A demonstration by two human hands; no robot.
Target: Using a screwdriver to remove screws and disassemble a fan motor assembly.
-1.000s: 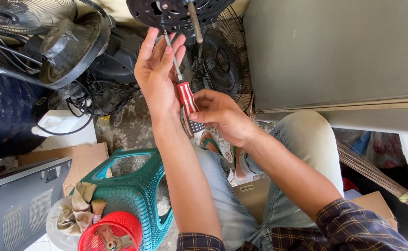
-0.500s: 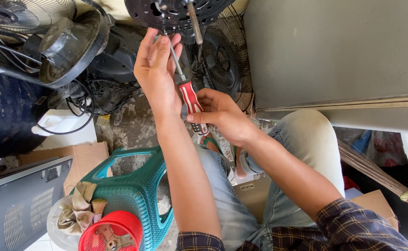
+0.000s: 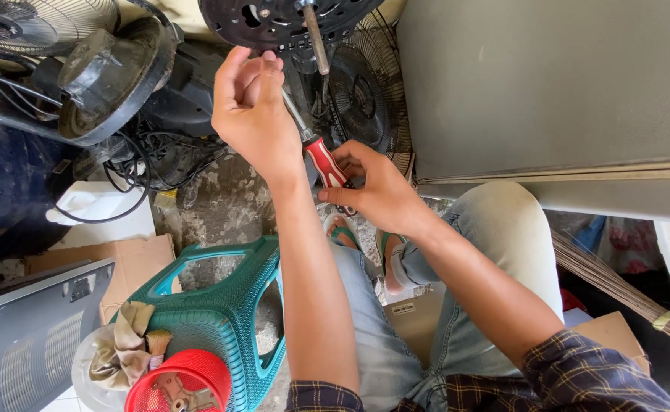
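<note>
Screwdriver with a red-and-white striped plastic handle and a thin steel shaft [image 3: 316, 149] was held slantwise above the person's lap, its tip aimed up toward the round black perforated fan motor housing [image 3: 274, 19] near the top of the view. The right hand [image 3: 377, 191] had its grip closed around the lower end of the handle, fingers curled tight on it. The left hand [image 3: 252, 114] was raised by the shaft's upper end, thumb and fingertips pinched together near the tip; whether they held a small screw or only steadied the shaft, I could not tell, since the hand hid that spot. To my eye the chief risk was the tip slipping off its seat: the shaft met the housing at a slant, so a hard push could have sent it skating into the left fingers beside it. Anything small pinched there could also have dropped to the rough concrete floor [image 3: 228, 202], among the tangle of black cables [image 3: 159, 160], and been hard to find. A teal woven plastic stool [image 3: 220, 305] lay tipped by the left knee, well apart from the hands.
</note>
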